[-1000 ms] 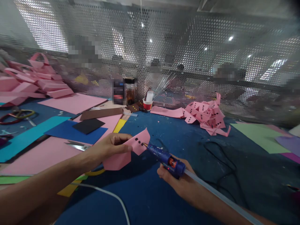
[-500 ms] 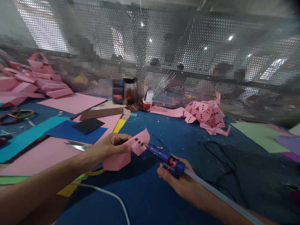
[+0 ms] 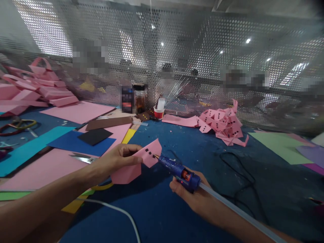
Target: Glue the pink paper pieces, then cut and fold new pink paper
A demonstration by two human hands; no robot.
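My left hand [image 3: 117, 159] is closed on a folded pink paper piece [image 3: 141, 161] with small black squares near its upper edge, held above the blue table [image 3: 162, 209]. My right hand [image 3: 192, 197] grips a blue glue gun [image 3: 178, 171] with a clear glue stick trailing back to the right. The gun's nozzle touches the right edge of the pink piece, beside the black squares.
A heap of similar pink pieces [image 3: 222, 123] lies at the back right. Folded pink boxes [image 3: 37, 87] pile up at the far left. Coloured sheets, scissors [image 3: 15, 125] and a blade [image 3: 82, 157] lie at the left. A red cup [image 3: 159, 113], jars, a black cord and a mesh screen stand behind.
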